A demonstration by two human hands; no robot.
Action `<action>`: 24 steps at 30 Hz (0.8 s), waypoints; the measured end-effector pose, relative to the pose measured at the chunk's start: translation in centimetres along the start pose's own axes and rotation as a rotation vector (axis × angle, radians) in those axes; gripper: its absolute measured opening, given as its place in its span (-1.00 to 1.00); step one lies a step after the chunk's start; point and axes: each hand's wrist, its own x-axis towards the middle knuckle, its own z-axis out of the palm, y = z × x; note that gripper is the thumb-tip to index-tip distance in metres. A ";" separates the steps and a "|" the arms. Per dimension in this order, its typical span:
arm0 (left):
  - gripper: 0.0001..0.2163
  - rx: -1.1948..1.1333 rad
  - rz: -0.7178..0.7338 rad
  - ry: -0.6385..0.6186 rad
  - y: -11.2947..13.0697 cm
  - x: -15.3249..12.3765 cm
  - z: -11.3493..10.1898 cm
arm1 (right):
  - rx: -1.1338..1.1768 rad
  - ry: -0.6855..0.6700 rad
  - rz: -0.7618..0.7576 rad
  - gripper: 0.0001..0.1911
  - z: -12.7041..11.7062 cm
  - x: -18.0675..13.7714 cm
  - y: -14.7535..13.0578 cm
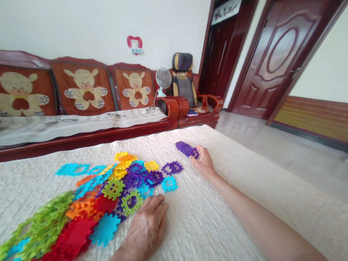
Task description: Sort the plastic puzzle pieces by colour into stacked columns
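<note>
A heap of flat interlocking plastic tiles (106, 187) in green, red, blue, orange, yellow and purple lies on a white quilted cover (199, 232). My left hand (148, 227) rests palm down at the near edge of the heap, fingers together and stretched out, touching a green and purple tile (131, 202). My right hand (202, 160) is reached out to the right of the heap, its fingers closed on a strip of joined purple tiles (187, 148). Two loose purple tiles (172, 168) lie just left of that hand.
A dark red wooden sofa (81, 133) with animal-print back cushions runs along the far side. A small white fan (163, 80) and a padded seat cushion (183, 80) stand at its right end. Dark red doors (276, 55) and bare floor (298, 157) lie to the right.
</note>
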 end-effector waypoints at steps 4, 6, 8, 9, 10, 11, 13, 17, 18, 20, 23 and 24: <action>-0.80 -0.009 -0.009 -0.015 0.1 0.0 -0.1 | -0.048 -0.006 0.001 -0.42 1.0 1.4 0.0; -0.79 -0.006 -0.007 -0.017 0.1 0.0 -0.1 | -0.078 -0.011 -0.006 -0.43 1.5 1.6 0.0; -0.78 -0.002 -0.002 -0.017 0.1 0.0 -0.1 | -0.100 -0.018 -0.017 -0.42 1.8 1.6 0.0; -0.78 -0.001 -0.001 -0.019 0.1 0.0 -0.1 | -0.108 -0.020 -0.020 -0.41 1.9 1.6 0.1; -0.78 0.000 -0.002 -0.022 0.1 0.0 -0.1 | -0.114 -0.021 -0.022 -0.41 1.9 1.5 0.1; -0.79 0.000 -0.004 -0.025 0.0 -0.1 -0.1 | -0.120 -0.024 -0.022 -0.41 2.0 1.5 0.2; -0.79 0.002 -0.004 -0.026 0.0 -0.1 0.0 | -0.129 -0.025 -0.018 -0.41 2.0 1.5 0.3; -0.77 0.011 0.007 -0.021 -0.2 -0.2 0.2 | -0.128 -0.022 -0.010 -0.41 1.9 1.5 0.3; -0.77 0.010 0.008 -0.022 -0.2 -0.2 0.2 | -0.126 -0.022 -0.007 -0.41 1.9 1.4 0.3; -0.77 0.005 0.005 -0.027 -0.2 -0.2 0.2 | -0.118 -0.026 -0.002 -0.41 1.8 1.4 0.2; -0.78 -0.005 -0.007 -0.035 -0.1 -0.1 0.1 | -0.097 -0.025 0.004 -0.42 1.8 1.5 0.1; -0.79 -0.008 -0.011 -0.037 0.0 -0.1 0.1 | -0.089 -0.027 0.007 -0.42 1.8 1.5 0.1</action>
